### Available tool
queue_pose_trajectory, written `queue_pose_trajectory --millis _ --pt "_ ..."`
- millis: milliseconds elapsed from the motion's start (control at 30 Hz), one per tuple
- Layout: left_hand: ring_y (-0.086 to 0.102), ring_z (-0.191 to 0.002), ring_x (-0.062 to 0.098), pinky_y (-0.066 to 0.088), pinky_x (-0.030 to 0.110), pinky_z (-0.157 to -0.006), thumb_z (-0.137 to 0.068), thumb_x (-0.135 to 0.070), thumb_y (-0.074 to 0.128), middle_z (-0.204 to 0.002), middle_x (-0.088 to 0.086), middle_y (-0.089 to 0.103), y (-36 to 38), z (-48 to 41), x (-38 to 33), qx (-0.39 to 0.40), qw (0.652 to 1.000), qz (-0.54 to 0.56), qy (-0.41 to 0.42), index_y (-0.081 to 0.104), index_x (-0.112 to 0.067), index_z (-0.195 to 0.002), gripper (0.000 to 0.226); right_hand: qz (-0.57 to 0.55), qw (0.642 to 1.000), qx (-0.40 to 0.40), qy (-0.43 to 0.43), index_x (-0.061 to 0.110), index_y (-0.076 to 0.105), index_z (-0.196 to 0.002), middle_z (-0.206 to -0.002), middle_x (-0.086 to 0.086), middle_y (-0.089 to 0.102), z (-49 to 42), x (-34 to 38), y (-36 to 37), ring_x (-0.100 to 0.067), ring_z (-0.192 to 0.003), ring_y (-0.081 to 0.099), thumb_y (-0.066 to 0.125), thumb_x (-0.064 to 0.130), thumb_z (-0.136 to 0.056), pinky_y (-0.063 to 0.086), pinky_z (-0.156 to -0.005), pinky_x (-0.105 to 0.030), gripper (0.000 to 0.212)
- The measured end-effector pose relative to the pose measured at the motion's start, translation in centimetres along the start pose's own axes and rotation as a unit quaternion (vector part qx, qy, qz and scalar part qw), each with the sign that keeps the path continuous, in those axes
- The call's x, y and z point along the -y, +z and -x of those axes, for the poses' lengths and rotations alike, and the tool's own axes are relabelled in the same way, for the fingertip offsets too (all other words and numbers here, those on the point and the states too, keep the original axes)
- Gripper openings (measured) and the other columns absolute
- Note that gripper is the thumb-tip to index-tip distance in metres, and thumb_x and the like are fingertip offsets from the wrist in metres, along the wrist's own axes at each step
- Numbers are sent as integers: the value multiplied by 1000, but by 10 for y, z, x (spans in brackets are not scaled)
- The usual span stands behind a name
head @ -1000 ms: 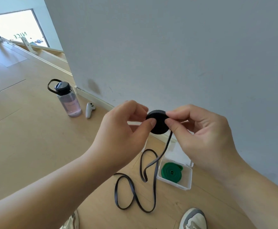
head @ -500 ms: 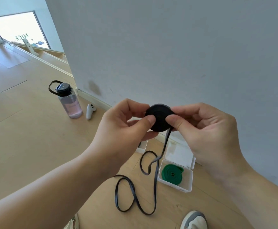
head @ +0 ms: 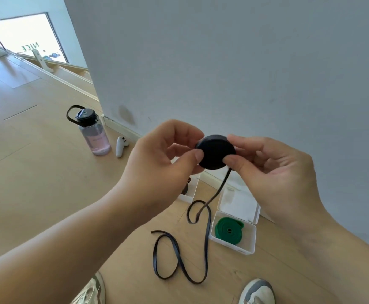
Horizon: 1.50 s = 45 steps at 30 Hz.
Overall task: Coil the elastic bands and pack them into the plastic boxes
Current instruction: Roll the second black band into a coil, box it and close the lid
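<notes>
Black elastic band [head: 215, 152]: was held in the air as a tight, flat coil between both hands, in front of the grey wall [head: 245, 62].
Loose tail [head: 205, 249]: was hung from the coil's lower right edge and laid in loops on the wooden floor [head: 47, 194], just beside the open box.
Left hand [head: 163, 156]: was pinched on the coil's left edge, with the thumb on the near face. The fingertips behind the coil were hidden.
Right hand [head: 273, 163]: was pinched on the right edge, with the thumb set where the tail left the coil. The fingertips behind were hidden too.
Plastic box [head: 231, 245]: was stood open on the floor with its lid [head: 238, 202] thrown back and a coiled green band [head: 228, 230] inside.
Second box [head: 188, 195]: was mostly covered by the left wrist, and its dark contents could not be made out.
Cut off: a grey-white shoe [head: 258, 291] and a pale shoe [head: 91, 290] were clipped by the bottom edge.
Further off: a water bottle [head: 94, 133] and a white controller [head: 121, 147] were set near the skirting.
Changed over one second: more of the coil's face was uncovered by the right fingertips. The floor loops were left nearly as they had been.
</notes>
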<state>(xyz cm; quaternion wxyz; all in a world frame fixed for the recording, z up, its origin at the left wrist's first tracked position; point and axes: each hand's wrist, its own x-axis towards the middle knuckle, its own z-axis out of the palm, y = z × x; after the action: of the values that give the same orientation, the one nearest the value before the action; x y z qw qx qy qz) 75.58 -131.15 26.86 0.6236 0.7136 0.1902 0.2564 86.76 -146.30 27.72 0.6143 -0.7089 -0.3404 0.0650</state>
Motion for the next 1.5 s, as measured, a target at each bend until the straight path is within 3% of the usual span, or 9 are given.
queue_pose_trajectory --millis 133,267,433,733,900,1067,1300,1400,1500 --pt "78 -94 25 65 41 -83 -94 6 69 -102 13 74 7 4 1 -12 986 144 -78 67 -13 -98 19 -17 999 -40 11 24 78 -86 -85 9 81 -2 -1 0 -12 -80 78 84 4 -80 61 -78 -22 22" --pt "73 -99 3 64 27 -78 -91 -15 77 -104 -12 73 4 4 9 3 989 -143 44 66 -28 -111 26 87 995 25 -31 25 77 -87 -86 11 77 0 -6 -2 -12 -87 75 80 3 -84 57 -80 -18 23" --pt "72 -98 4 61 22 -78 -90 -1 75 -100 -12 75 -1 1 12 66 957 -224 170 75 -17 -114 29 145 981 73 -106 19 76 -94 -90 6 75 2 -10 -2 -15 -88 72 74 -2 -88 56 -80 -18 22" --pt "79 -89 20 66 40 -80 -90 -1 76 -93 3 79 3 1 8 -9 1000 18 -14 69 -16 -90 17 0 1000 6 16 27 78 -92 -88 11 80 -3 -3 -4 -9 -84 77 83 4 -81 59 -77 -17 26" --pt "71 -97 -1 64 28 -79 -87 -12 79 -95 -16 75 6 2 11 20 988 -152 26 68 -32 -103 28 119 992 38 -31 33 75 -81 -91 16 76 -4 -9 -6 -5 -83 73 79 -3 -83 54 -74 -9 37" --pt "71 -93 5 62 24 -80 -88 -5 77 -91 -17 74 4 -1 8 42 987 -151 41 72 -32 -97 29 124 991 44 -34 25 78 -81 -86 13 76 -4 -13 -5 -5 -80 73 80 -3 -82 52 -72 -9 27" --pt "78 -88 21 64 45 -87 -90 4 74 -93 0 77 1 -7 10 -4 995 73 -73 71 -17 -104 25 32 999 -7 19 25 79 -87 -83 7 80 -5 -12 -8 -15 -79 77 83 7 -82 63 -79 -32 19" --pt "74 -96 5 64 32 -81 -90 -6 75 -99 -12 75 2 -3 16 20 993 -114 4 70 -27 -109 29 97 995 33 -3 28 76 -86 -85 15 76 -2 -13 -5 -7 -79 73 80 6 -86 56 -74 -14 22" --pt "69 -99 1 61 22 -76 -89 -7 76 -105 -16 72 3 0 18 48 958 -246 140 71 -25 -119 34 168 980 74 -79 21 75 -92 -86 10 72 -2 -17 -4 -11 -85 70 73 0 -90 54 -75 -14 21"
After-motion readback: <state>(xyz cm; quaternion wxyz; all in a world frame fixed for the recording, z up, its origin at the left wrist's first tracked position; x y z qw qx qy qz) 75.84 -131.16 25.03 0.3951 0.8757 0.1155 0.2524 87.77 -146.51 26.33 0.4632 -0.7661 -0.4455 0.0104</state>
